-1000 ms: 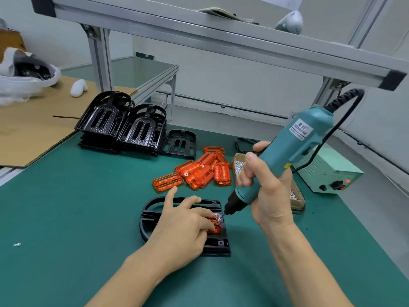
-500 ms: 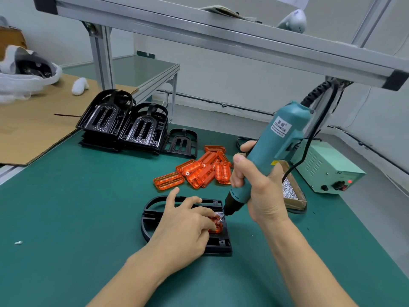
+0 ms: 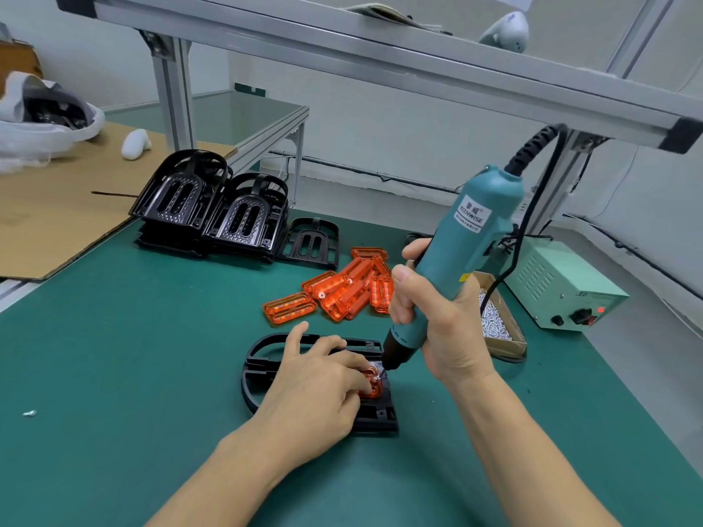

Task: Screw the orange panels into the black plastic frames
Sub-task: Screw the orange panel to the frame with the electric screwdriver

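The right hand [image 3: 437,321] wraps its grip around the screwdriver [image 3: 452,260], which leans up-right, tip down on the orange panel [image 3: 372,386]. The left hand [image 3: 319,382] presses this panel into the black frame [image 3: 262,359], flat on the tabletop [image 3: 114,374].

label: "KEENWISE" is read on the white sticker of the teal electric screwdriver [image 3: 462,256], beneath two Chinese characters; smaller print below is too fine to be read | marking: "LED" is made out faintly on the front of the pale green power supply box [image 3: 563,287]
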